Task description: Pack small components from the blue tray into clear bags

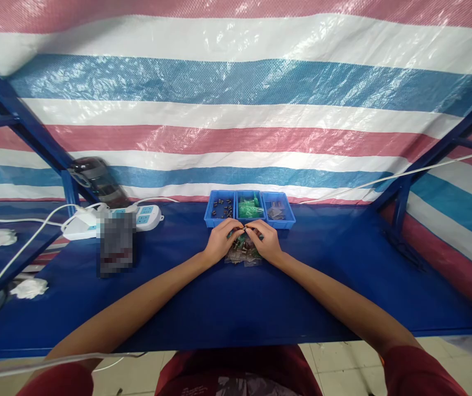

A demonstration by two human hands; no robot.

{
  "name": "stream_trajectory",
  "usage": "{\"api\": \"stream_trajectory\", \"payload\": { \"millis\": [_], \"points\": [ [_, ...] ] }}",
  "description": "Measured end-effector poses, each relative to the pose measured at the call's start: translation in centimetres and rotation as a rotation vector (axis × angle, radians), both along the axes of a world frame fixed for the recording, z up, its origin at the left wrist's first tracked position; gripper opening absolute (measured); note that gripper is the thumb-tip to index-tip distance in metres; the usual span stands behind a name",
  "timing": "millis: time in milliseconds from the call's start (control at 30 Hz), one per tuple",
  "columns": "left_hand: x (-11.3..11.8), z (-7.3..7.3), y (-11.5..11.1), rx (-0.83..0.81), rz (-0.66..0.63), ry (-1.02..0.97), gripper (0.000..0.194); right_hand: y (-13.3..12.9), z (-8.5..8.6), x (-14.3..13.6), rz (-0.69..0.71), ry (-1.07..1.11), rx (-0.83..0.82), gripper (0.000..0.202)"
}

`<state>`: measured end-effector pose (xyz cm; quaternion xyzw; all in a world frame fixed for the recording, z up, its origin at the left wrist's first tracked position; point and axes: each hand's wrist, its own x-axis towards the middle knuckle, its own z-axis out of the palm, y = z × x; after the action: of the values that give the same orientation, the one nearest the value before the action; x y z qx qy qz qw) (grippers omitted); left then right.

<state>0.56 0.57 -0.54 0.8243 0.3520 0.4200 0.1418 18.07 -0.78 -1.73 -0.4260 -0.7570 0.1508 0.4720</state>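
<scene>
My left hand [221,241] and my right hand [265,240] meet at the fingertips in front of three blue bins. Both are pinched round something small and dark, too tiny to name. Beneath them lies a pile of small clear plastic bags [243,254] with brownish and green bits inside. The left bin [215,221] has several small dark parts in it. Green pieces [251,208] fill much of the middle bin. In the right bin are small flat greyish clear packets [276,213].
A white power strip [150,218] with plugged cables stands on the blue table [170,324] at left, beside a blurred-out dark object [116,245]. Behind it leans a dark bottle [99,179]. Crumpled white tissues [29,288] lie far left. Striped sheeting [236,115] hangs behind.
</scene>
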Motion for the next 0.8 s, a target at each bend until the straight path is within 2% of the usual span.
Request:
{"api": "stream_trajectory", "payload": {
  "millis": [567,800],
  "points": [
    [-0.11,0.09,-0.24,0.004,0.0,-0.019,0.017,-0.11,-0.21,-0.1,0.031,0.056,0.026,0.03],
    [-0.12,-0.07,-0.14,0.028,0.014,-0.032,0.018,0.13,-0.36,-0.14,0.054,0.095,0.094,0.024]
  ]
}}
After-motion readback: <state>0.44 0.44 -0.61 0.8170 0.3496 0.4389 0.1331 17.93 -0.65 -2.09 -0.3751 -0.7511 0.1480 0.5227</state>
